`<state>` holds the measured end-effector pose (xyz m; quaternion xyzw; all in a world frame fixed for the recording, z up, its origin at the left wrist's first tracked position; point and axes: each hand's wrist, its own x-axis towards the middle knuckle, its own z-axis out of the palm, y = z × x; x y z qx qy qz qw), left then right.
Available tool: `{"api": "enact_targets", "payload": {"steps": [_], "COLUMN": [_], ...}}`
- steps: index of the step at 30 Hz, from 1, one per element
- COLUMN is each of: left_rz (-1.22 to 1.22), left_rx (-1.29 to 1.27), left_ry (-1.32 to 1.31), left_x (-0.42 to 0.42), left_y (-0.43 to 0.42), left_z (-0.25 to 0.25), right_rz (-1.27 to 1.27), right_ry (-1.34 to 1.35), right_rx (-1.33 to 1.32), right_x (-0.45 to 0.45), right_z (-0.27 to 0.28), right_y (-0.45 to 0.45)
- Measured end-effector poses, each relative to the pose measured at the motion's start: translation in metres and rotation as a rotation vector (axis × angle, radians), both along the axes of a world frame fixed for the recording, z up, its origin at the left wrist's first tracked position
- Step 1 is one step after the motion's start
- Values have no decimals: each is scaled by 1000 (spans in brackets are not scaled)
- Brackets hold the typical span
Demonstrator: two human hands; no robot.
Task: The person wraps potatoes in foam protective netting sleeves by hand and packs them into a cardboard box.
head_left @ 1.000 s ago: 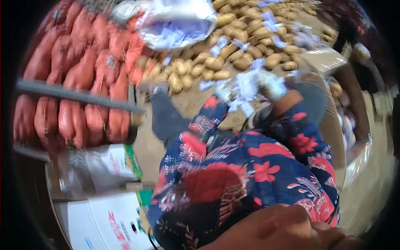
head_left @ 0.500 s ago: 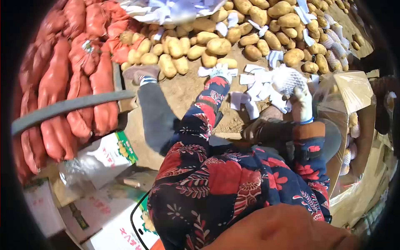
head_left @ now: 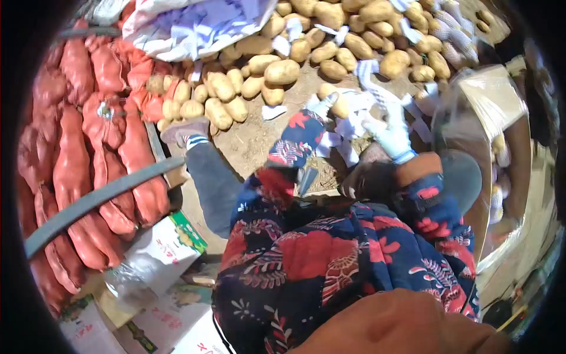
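The left fingers (head_left: 328, 101) grasp a potato (head_left: 340, 107), held against their right side and partly hidden. The right fingers (head_left: 394, 118), blurred, are just beside white sleeves (head_left: 355, 111); whether they grip one I cannot tell. Well left of the left fingers, a carton (head_left: 154, 259) bears red characters (head_left: 168, 251) too small to read.

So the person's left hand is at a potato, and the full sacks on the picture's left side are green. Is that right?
Not quite: the full sacks are red, not green, as the head view shows. The person's left hand is indeed at a potato.
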<state>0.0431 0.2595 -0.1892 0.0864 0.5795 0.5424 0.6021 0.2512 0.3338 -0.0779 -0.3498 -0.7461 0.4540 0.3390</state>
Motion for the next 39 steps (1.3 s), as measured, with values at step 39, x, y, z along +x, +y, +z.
{"api": "enact_targets", "payload": {"steps": [39], "left_rz": [-328], "left_rx": [-14], "left_ry": [680], "left_x": [102], "left_y": [-76], "left_z": [35], "right_rz": [-445], "right_ry": [235], "right_rx": [207], "right_x": [388], "right_z": [60], "right_y": [197]}}
